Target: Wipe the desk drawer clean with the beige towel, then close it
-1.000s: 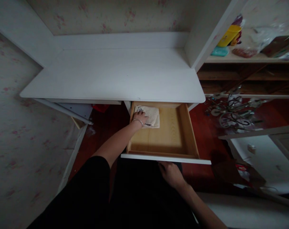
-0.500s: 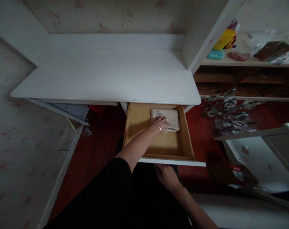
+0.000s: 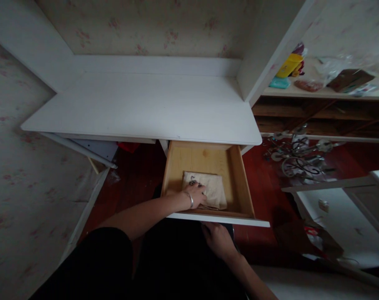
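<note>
The wooden drawer [image 3: 236, 183] stands pulled out from under the white bench [image 3: 145, 108]. Inside it lies one folded cloth [image 3: 213, 189], near the front wall. The left hand [image 3: 198, 195] rests flat on the cloth, fingers [image 3: 203, 192] spread and pressing down, not gripping. The right hand [image 3: 217, 239] sits below the drawer's white front [image 3: 239, 220]; whether its fingers hold anything I cannot tell.

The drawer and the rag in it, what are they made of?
The drawer looks like pale bare wood inside, with faint grain showing, and a white painted front. The rag under the left hand seems soft cream cloth, folded and creased, with a dark print.
</note>
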Demonstrator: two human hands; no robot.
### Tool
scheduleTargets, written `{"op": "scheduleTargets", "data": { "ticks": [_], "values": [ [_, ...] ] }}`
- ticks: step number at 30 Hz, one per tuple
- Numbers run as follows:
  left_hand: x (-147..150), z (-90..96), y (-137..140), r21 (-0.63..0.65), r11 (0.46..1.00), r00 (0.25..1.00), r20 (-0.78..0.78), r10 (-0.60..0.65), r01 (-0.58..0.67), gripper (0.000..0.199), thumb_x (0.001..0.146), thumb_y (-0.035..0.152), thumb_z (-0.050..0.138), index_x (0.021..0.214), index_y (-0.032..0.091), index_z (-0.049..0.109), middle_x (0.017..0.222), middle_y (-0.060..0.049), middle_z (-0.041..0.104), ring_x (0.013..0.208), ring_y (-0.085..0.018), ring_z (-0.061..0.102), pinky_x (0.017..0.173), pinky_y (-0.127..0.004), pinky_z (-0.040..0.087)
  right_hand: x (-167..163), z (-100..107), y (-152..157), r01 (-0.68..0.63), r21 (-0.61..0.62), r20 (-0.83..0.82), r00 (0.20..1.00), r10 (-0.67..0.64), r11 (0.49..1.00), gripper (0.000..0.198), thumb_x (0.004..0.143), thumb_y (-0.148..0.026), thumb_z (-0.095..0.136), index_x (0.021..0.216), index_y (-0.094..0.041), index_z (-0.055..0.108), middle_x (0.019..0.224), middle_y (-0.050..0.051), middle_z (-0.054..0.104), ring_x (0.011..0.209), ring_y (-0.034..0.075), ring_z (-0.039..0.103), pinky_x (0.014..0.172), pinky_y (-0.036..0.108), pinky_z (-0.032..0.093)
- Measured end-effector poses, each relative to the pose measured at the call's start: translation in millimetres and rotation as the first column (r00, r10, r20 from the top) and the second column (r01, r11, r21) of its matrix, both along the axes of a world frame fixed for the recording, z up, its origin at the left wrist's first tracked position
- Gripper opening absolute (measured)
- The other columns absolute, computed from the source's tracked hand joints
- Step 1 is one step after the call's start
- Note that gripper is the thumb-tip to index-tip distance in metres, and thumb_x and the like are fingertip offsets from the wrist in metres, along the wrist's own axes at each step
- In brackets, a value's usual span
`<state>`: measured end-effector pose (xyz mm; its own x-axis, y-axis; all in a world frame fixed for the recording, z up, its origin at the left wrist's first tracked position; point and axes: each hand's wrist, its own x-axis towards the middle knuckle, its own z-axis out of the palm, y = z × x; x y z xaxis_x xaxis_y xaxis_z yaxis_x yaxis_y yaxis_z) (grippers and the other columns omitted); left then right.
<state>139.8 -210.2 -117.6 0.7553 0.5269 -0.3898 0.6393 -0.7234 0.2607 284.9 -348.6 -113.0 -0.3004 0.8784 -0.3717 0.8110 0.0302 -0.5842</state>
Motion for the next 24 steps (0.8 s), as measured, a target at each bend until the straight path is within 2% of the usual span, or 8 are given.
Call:
{"op": "scheduleTargets", "data": {
  "ticks": [2,5,8,11,13,16,20,24],
  "values": [
    [-19,4.5,7,-0.015,0.997,0.995,-0.073,0.071,-0.072,0.026,0.072,0.023,0.06,0.096,0.034,0.067,0.118,-0.006,0.051,0.106,-0.028,0.046,0.079,-0.041,0.043,-1,0,-1,0.009,0.001,0.001,1.0,-0.009,1.0,0.037,0.089,-0.019,0.042,0.122,-0.026,0.059,0.115,0.005,0.065,0.106,0.02,0.06,0.093,0.031,0.044],
    [-42,11.0,24,0.049,0.979,0.969,-0.138,0.203,-0.198,0.023,0.075,0.02,0.057,0.093,0.028,0.067,0.117,-0.008,0.053,0.106,-0.028,0.049,0.082,-0.042,0.042,-2,0,-2,0.016,0.009,0.009,1.0,-0.016,1.0,0.036,0.089,-0.018,0.041,0.119,-0.026,0.06,0.112,0.005,0.067,0.104,0.02,0.061,0.093,0.03,0.044],
    [-53,13.9,50,0.148,0.945,0.941,-0.134,0.311,-0.291,0.031,0.082,0.015,0.045,0.103,0.025,0.065,0.125,-0.011,0.05,0.114,-0.029,0.045,0.09,-0.047,0.038,-3,2,-3,0.02,0.026,0.01,1.0,-0.02,0.999,0.036,0.089,-0.018,0.041,0.118,-0.024,0.061,0.112,0.006,0.067,0.104,0.02,0.061,0.093,0.03,0.044],
    [-53,11.3,81,0.22,0.906,0.915,-0.104,0.39,-0.362,0.04,0.084,0.013,0.038,0.115,0.027,0.058,0.14,-0.009,0.039,0.124,-0.029,0.037,0.096,-0.049,0.033,-3,5,-4,0.027,0.035,0.007,1.0,-0.028,0.999,0.036,0.089,-0.019,0.041,0.119,-0.025,0.06,0.114,0.006,0.066,0.106,0.02,0.061,0.094,0.03,0.043],
    [-48,7.5,99,0.234,0.893,0.905,-0.093,0.415,-0.386,0.042,0.083,0.014,0.04,0.121,0.027,0.054,0.144,-0.008,0.035,0.127,-0.029,0.034,0.098,-0.049,0.031,-4,7,-5,0.032,0.031,0.007,0.999,-0.032,0.999,0.037,0.089,-0.018,0.042,0.121,-0.026,0.059,0.115,0.005,0.065,0.107,0.019,0.06,0.094,0.029,0.043],
    [-34,1.2,115,0.225,0.891,0.901,-0.093,0.424,-0.395,0.044,0.08,0.019,0.046,0.124,0.024,0.05,0.142,-0.011,0.037,0.129,-0.031,0.032,0.099,-0.05,0.03,-5,9,-5,0.037,0.019,0.01,0.999,-0.037,0.999,0.04,0.088,-0.017,0.042,0.124,-0.027,0.057,0.117,0.004,0.064,0.108,0.019,0.059,0.094,0.028,0.042],
    [-17,-5.9,113,0.211,0.902,0.914,-0.073,0.4,-0.378,0.052,0.077,0.038,0.053,0.127,0.023,0.046,0.146,-0.011,0.031,0.136,-0.032,0.019,0.106,-0.053,0.019,-5,10,-5,0.048,0.012,-0.004,0.999,-0.048,0.999,0.04,0.089,-0.017,0.041,0.125,-0.027,0.056,0.117,0.004,0.064,0.107,0.019,0.06,0.094,0.028,0.043],
    [-14,-10.9,104,0.169,0.915,0.921,-0.072,0.383,-0.367,0.076,0.067,0.045,0.063,0.136,0.026,0.035,0.152,-0.009,0.019,0.137,-0.036,0.017,0.106,-0.055,0.021,-4,9,-4,0.04,0.023,-0.014,0.999,-0.04,0.999,0.04,0.088,-0.017,0.042,0.124,-0.026,0.057,0.117,0.005,0.064,0.108,0.019,0.059,0.094,0.029,0.043]
  ]
}}
